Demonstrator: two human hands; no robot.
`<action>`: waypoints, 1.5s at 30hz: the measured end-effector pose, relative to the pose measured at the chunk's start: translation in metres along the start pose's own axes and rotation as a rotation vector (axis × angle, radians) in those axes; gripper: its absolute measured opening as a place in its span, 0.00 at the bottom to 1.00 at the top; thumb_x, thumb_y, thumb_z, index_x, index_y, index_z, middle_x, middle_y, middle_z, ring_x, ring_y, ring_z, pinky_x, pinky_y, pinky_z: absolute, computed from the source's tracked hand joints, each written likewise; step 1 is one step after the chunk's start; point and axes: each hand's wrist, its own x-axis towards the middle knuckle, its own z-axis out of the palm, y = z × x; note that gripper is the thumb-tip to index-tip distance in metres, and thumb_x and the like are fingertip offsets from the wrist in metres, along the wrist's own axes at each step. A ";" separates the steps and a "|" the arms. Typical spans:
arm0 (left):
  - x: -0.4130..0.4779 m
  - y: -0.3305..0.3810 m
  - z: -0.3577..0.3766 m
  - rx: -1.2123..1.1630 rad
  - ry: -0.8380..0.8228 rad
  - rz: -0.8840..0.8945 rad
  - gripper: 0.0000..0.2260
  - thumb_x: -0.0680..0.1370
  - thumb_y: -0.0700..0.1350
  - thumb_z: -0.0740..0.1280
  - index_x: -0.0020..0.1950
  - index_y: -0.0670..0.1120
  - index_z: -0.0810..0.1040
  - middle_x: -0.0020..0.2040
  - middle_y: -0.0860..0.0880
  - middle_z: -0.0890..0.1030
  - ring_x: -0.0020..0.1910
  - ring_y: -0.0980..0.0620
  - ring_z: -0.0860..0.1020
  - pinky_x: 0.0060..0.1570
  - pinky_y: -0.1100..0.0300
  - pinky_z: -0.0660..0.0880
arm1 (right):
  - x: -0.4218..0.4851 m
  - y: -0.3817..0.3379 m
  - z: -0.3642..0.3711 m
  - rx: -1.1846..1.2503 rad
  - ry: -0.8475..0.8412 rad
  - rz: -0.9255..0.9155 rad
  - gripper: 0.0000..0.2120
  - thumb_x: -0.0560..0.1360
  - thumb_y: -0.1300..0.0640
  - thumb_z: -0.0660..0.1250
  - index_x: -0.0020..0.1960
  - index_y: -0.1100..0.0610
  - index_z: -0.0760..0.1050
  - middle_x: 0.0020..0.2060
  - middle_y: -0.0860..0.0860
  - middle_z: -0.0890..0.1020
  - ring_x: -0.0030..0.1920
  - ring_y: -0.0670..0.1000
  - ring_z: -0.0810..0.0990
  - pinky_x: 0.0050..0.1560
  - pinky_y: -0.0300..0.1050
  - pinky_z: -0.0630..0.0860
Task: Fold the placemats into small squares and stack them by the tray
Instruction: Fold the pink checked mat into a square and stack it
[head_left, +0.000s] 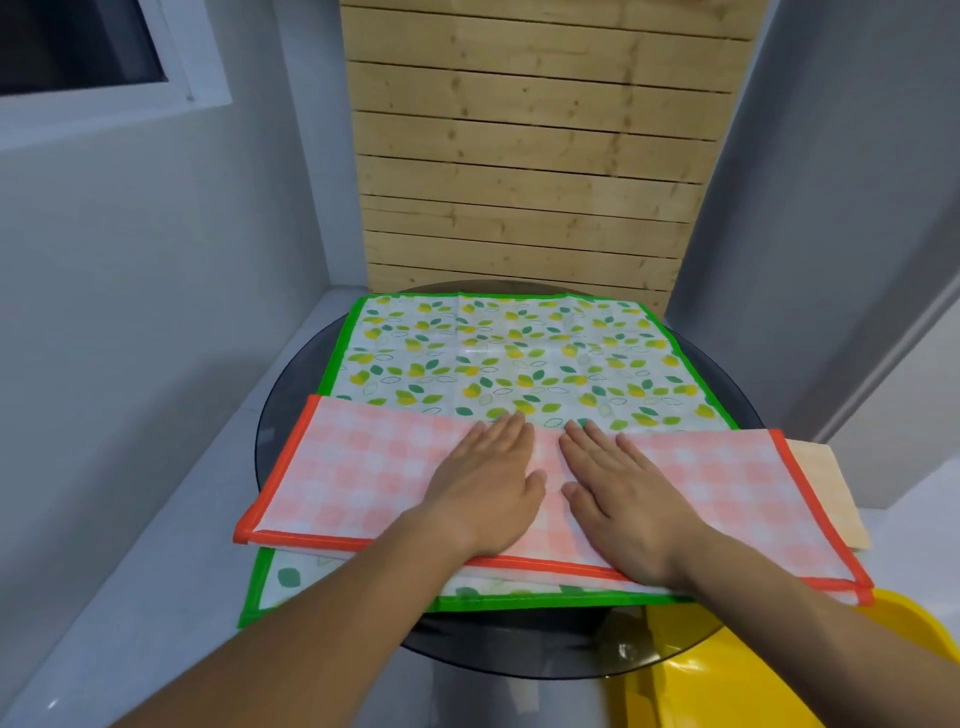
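Observation:
A pink checked placemat (363, 467) with an orange border lies folded in half as a long strip across the near part of the table. Under it a white placemat (498, 353) with a leaf print and green border lies flat and unfolded. My left hand (485, 480) and my right hand (621, 491) press flat on the middle of the pink strip, side by side, fingers straight and pointing away from me. A yellow tray (727, 675) sits at the bottom right, partly under the table's edge.
The mats lie on a round dark glass table (291, 415). A pale orange folded cloth (826, 493) sticks out from under the pink mat's right end. A wooden slat panel (535, 171) stands behind the table, with grey walls on both sides.

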 end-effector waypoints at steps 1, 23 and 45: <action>-0.003 -0.007 -0.001 -0.011 0.021 -0.065 0.29 0.86 0.56 0.46 0.83 0.45 0.43 0.83 0.49 0.41 0.81 0.54 0.40 0.79 0.55 0.39 | 0.000 -0.001 -0.001 -0.002 -0.005 0.003 0.29 0.83 0.42 0.40 0.81 0.50 0.42 0.79 0.44 0.41 0.78 0.43 0.36 0.78 0.45 0.36; 0.011 -0.009 -0.010 0.067 -0.022 0.077 0.27 0.86 0.55 0.46 0.83 0.49 0.43 0.83 0.51 0.39 0.81 0.56 0.37 0.79 0.52 0.35 | 0.000 0.002 -0.002 0.011 -0.007 0.006 0.29 0.83 0.43 0.43 0.81 0.51 0.43 0.80 0.46 0.43 0.78 0.44 0.38 0.77 0.44 0.35; 0.013 -0.019 -0.009 -0.057 0.009 -0.001 0.26 0.86 0.57 0.48 0.83 0.52 0.54 0.83 0.56 0.50 0.81 0.56 0.47 0.80 0.55 0.44 | -0.044 0.086 -0.018 0.084 0.041 0.415 0.34 0.81 0.37 0.45 0.80 0.57 0.49 0.80 0.53 0.50 0.80 0.52 0.47 0.79 0.50 0.45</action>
